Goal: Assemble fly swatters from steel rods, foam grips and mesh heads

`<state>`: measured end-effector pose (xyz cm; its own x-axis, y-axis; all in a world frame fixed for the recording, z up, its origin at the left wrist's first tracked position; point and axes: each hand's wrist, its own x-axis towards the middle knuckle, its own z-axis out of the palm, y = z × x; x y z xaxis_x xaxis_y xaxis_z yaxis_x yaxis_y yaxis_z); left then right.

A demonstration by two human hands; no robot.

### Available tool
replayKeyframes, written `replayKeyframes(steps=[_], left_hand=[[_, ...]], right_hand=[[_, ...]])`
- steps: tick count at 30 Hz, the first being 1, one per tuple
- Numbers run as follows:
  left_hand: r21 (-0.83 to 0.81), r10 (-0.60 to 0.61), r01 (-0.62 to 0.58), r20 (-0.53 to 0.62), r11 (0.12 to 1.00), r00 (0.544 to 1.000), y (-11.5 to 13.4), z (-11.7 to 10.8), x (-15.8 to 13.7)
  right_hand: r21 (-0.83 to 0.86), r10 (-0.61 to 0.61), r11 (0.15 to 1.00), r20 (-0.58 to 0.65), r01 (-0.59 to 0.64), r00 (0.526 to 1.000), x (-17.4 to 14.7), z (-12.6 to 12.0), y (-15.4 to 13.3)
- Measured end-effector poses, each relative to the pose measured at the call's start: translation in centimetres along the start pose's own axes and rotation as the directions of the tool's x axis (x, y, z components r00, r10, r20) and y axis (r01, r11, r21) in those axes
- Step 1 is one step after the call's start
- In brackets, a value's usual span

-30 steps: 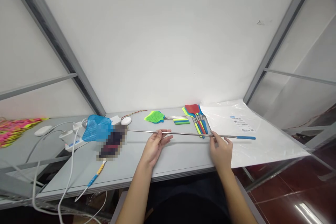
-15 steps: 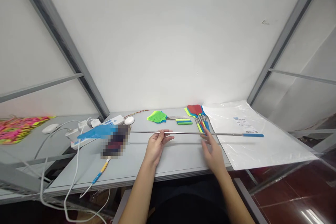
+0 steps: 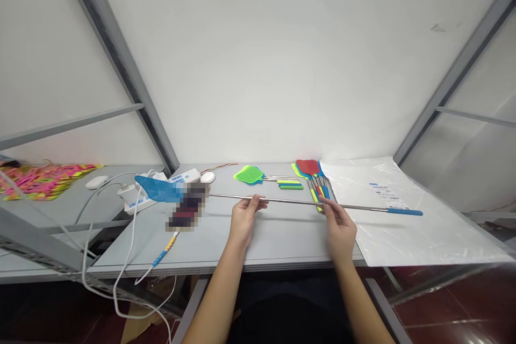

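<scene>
A blue fly swatter (image 3: 290,201) with a long extended metal rod is held level above the table, its mesh head at the left and its blue grip at the right. My left hand (image 3: 244,220) pinches the rod near its middle. Further right, my right hand (image 3: 339,226) has its fingers closed on the same rod. Behind the rod lie green and blue swatters (image 3: 249,174) with thin metal rods and loose coloured grip tubes (image 3: 291,185). A stack of shorter swatters (image 3: 308,167), red on top, lies behind my right hand.
A white plastic bag (image 3: 387,236) with a label covers the right of the grey table (image 3: 282,242). At the left are a power strip (image 3: 185,176), white cables (image 3: 131,247), a pixelated object (image 3: 187,208) and a pink-yellow pile (image 3: 44,180). Metal posts (image 3: 116,59) frame the sides.
My right hand has closed on the rod, where its fingers were looser before. The swatter now tilts slightly, its head higher at the left. The whole view has shifted a little.
</scene>
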<state>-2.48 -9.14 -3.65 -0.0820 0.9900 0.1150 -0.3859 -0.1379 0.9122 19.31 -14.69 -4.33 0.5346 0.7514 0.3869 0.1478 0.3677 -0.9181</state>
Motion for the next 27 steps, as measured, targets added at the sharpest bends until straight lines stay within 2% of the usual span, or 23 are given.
replayKeyframes(steps=[3,6,8,12,17,27], left_hand=[[-0.031,0.004,-0.005,-0.03,0.999,1.0,-0.1,-0.1,0.1],[-0.085,-0.003,-0.001,-0.046,0.996,0.999,-0.2,-0.2,0.3],[-0.128,-0.009,0.003,-0.047,0.992,0.999,-0.2,-0.3,0.4],[-0.206,-0.014,0.008,-0.028,0.979,1.0,0.2,-0.1,0.4],[-0.308,0.004,-0.011,-0.023,0.951,1.0,0.8,0.0,0.4],[-0.385,-0.089,0.049,-0.086,0.921,0.992,0.4,-0.7,0.9]], right_hand=[[0.217,0.052,0.976,-0.077,-0.034,0.996,0.2,1.4,0.0],[0.463,0.158,0.885,-0.176,-0.061,0.972,0.4,3.0,0.4],[0.538,0.215,0.838,-0.172,-0.091,0.961,0.7,3.8,0.9],[0.56,0.266,0.812,-0.108,-0.162,0.958,1.1,4.3,1.8],[0.559,0.304,0.793,-0.022,-0.24,0.952,1.3,3.3,2.5],[0.551,0.332,0.791,-0.024,-0.265,0.943,0.1,2.6,2.8]])
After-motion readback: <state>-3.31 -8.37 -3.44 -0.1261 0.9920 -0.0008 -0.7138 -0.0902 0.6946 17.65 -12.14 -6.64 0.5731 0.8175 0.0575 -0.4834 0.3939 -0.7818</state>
